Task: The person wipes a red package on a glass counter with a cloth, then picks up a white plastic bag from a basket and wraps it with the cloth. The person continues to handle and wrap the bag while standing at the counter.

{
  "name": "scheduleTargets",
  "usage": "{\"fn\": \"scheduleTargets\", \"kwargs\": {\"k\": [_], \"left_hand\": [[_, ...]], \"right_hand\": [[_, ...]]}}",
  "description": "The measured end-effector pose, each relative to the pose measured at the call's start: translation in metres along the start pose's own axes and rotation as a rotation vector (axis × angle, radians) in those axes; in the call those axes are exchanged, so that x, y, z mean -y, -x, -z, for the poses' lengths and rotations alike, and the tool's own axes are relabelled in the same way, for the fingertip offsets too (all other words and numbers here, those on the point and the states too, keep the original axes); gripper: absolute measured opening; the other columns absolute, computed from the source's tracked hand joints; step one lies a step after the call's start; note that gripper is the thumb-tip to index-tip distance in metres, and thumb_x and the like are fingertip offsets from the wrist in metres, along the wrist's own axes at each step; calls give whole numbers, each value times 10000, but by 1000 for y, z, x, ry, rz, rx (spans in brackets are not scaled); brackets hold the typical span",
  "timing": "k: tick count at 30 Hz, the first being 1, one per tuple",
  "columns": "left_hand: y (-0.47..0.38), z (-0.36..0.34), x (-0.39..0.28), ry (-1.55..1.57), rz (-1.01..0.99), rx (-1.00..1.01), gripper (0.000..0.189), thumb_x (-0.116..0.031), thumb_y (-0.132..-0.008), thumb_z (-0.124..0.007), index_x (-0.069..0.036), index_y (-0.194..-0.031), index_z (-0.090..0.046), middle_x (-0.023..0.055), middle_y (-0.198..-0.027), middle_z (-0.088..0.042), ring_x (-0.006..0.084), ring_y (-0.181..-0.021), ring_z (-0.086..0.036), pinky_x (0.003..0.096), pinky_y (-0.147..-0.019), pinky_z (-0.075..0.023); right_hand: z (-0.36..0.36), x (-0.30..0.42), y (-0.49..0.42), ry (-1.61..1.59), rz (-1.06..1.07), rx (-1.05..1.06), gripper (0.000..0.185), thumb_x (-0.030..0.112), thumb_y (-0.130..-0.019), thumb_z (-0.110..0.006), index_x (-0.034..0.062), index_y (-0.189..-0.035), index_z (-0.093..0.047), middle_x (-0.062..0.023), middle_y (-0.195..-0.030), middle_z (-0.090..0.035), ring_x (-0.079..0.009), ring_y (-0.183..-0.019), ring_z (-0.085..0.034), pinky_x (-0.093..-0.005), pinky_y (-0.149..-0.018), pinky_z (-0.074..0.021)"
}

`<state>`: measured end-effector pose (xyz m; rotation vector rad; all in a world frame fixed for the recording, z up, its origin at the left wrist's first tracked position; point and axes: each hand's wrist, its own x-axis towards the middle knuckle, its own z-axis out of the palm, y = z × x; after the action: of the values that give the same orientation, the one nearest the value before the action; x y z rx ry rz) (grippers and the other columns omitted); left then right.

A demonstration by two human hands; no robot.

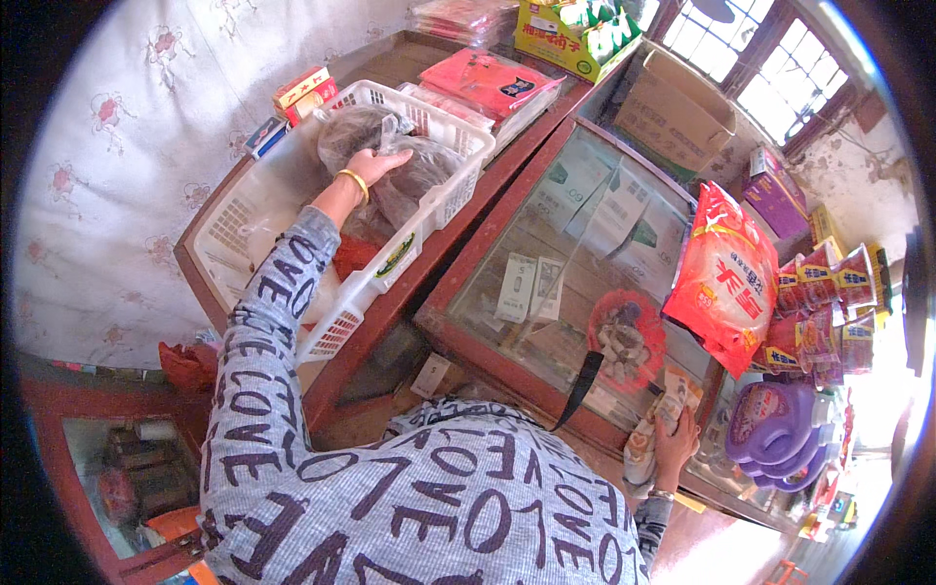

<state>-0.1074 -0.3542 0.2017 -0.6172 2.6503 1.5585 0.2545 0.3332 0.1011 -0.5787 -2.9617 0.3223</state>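
My left hand, with a yellow bangle on its wrist, reaches into a white plastic basket and touches clear plastic bags of dark contents; whether the fingers grip the plastic cannot be told. Red and pale bags lie lower in the basket, partly under my left arm. At the lower right, my right hand is closed around a patterned cloth at the edge of a glass-topped display case. A red round tray with small pale items shows near that cloth.
Red packets and a yellow carton stand behind the basket. An open cardboard box, a large red detergent bag, packaged cups and purple jugs line the right side. A floral curtain hangs at left.
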Motion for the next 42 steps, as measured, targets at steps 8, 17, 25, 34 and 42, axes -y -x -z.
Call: {"fn": "scheduleTargets", "kwargs": {"k": [8, 17, 25, 34, 42], "left_hand": [[-32, -13, 16, 35, 27, -19, 674, -398, -684, -891, 35, -1146, -660, 115, -1079, -696, 208, -936, -657, 331, -833, -511], [23, -11, -25, 473, 55, 107, 592, -277, -678, -901, 42, -1126, -684, 124, -1100, -699, 235, -958, -667, 365, -864, -512], [50, 73, -21, -258, -40, 213, 436, -486, -821, -718, -52, -851, -721, 45, -800, -689, 195, -698, -631, 324, -601, -480], [157, 141, 53, -1060, -23, 458, 693, -494, -703, -800, -25, -1194, -659, 193, -1182, -676, 318, -1039, -654, 429, -905, -522], [127, 143, 98, -1193, -17, 222, 417, -246, -678, -860, -9, -952, -653, 188, -904, -684, 350, -843, -645, 452, -770, -521]], "right_hand": [[-7, 0, -2, 56, -138, 18, 766, 516, -819, -676, 36, -1394, -514, -169, -1443, -502, -339, -1340, -452, -483, -1112, -307], [-15, -12, -7, 120, -220, 57, 752, 562, -839, -620, 87, -1412, -510, -117, -1482, -479, -336, -1388, -384, -536, -1106, -272], [-14, -10, -7, 89, -194, 33, 751, 582, -843, -615, 94, -1405, -519, -104, -1462, -501, -333, -1363, -413, -532, -1089, -278], [-19, -19, -5, 57, -50, -36, 726, 529, -822, -667, 67, -1368, -546, -134, -1415, -532, -324, -1342, -438, -497, -1114, -280], [-1, -7, 1, -83, -25, 43, 809, 515, -769, -703, 92, -1422, -478, -163, -1472, -447, -391, -1396, -342, -551, -1166, -173]]}}
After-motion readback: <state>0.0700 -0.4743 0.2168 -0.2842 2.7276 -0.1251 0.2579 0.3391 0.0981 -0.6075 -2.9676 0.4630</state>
